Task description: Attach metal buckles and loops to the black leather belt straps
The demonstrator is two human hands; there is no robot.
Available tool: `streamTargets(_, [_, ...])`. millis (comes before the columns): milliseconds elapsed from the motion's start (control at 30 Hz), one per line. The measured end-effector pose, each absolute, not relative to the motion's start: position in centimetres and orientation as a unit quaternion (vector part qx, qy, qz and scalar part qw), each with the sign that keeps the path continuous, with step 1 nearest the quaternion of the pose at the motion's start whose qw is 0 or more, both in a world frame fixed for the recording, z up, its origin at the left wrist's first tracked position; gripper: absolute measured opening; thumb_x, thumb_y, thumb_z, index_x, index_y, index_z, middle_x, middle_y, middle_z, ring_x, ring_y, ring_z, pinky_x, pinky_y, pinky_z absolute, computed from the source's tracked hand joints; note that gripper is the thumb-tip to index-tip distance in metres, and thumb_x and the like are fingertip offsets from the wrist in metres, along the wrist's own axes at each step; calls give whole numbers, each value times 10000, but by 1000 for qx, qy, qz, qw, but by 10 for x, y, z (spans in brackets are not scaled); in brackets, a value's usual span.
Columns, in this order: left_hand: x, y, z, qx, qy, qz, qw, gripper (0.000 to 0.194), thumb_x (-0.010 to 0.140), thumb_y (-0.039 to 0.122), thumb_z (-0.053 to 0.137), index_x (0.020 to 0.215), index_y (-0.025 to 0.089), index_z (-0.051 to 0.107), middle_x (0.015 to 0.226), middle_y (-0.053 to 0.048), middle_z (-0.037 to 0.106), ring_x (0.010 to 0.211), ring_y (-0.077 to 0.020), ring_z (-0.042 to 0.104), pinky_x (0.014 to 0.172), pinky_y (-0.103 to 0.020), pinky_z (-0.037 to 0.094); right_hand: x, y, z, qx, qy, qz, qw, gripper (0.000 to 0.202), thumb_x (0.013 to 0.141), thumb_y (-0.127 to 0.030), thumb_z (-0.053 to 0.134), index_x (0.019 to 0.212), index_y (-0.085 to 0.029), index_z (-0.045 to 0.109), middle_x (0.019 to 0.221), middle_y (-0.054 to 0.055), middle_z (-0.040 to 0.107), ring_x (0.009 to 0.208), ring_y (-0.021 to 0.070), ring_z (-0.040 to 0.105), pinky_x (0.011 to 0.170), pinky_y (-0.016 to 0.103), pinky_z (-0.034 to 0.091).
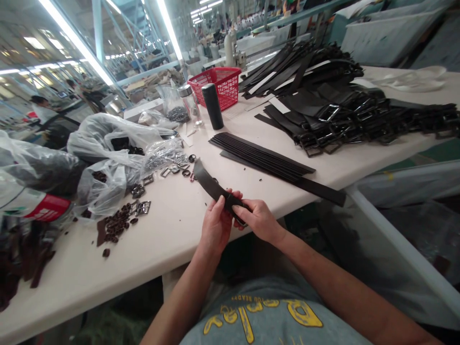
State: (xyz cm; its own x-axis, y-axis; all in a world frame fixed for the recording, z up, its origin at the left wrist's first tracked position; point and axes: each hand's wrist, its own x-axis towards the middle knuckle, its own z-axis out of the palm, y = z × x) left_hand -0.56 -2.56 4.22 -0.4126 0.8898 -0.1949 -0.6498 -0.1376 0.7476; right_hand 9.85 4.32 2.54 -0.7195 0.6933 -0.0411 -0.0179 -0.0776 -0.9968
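Both of my hands grip a dark leather belt strap [207, 181] above the table's front edge. My left hand [217, 223] pinches it from the left, thumb on top. On its right, my right hand [261, 218] closes around the strap's near end, where a bit of buckle edge seems to show; the fingers hide most of it. The strap's free end curves up and away to the left. Beyond it lies a stack of black straps [258, 155] on the white table [172, 254]. Loose buckles [176, 168] are scattered to the left.
Plastic bags [108, 139], brown leather loops [117, 223] and brown straps [21, 258] occupy the left. A red basket [226, 88], a dark bottle [212, 108] and a glass jar [190, 103] stand behind. Buckled belts [334, 115] are heaped at right. A bin [402, 239] adjoins the table.
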Motion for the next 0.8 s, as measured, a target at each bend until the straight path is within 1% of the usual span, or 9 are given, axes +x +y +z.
streamTargets(67, [-2,-28,39,168,404,755,488,236,817,327,719,999,181,684,984,-65,734,708,-160,664,462,-191,470,97,44,26,-271,-628,684,253,291,847,-420,578,715,-161,603,526,-12,600,446,116,565,454,217,469])
streamTargets(167, [1,-29,35,190,420,762,455,210,813,335,731,965,192,699,1002,-57,732,658,-127,628,458,-185,452,96,44,27,-272,-636,679,246,289,857,-406,570,703,-163,594,529,-6,607,447,114,568,448,211,462])
streamTargets(333, [-1,-30,27,252,462,735,427,212,839,345,707,988,195,708,1017,-59,726,548,-86,551,444,-201,444,99,45,26,-272,-666,649,248,287,885,-407,551,785,-148,624,565,10,632,472,125,591,469,220,476])
streamTargets(467, [-1,-31,24,266,484,695,461,286,881,402,639,1033,169,706,962,-73,715,485,-73,498,419,-211,433,105,51,22,-196,-667,681,229,379,899,-505,561,753,-157,594,627,16,634,523,127,606,507,232,500])
streamTargets(567, [-1,-32,23,261,482,686,479,369,871,452,637,1084,156,693,852,-61,695,481,-85,488,417,-217,434,108,55,18,-155,-637,729,197,462,865,-609,583,771,-156,586,651,11,629,538,127,606,518,243,518])
streamTargets(667, [1,-33,22,277,493,676,473,440,856,466,655,1159,148,670,757,-36,670,474,-88,472,435,-222,445,110,58,14,-149,-607,759,185,515,827,-674,598,800,-159,579,642,3,628,537,129,613,515,248,527])
streamTargets(800, [5,-33,21,324,551,628,444,532,844,523,650,1211,138,666,679,-24,651,468,-99,472,447,-223,453,114,60,10,-148,-604,761,187,627,780,-784,547,832,-159,560,632,12,620,524,143,609,484,260,519])
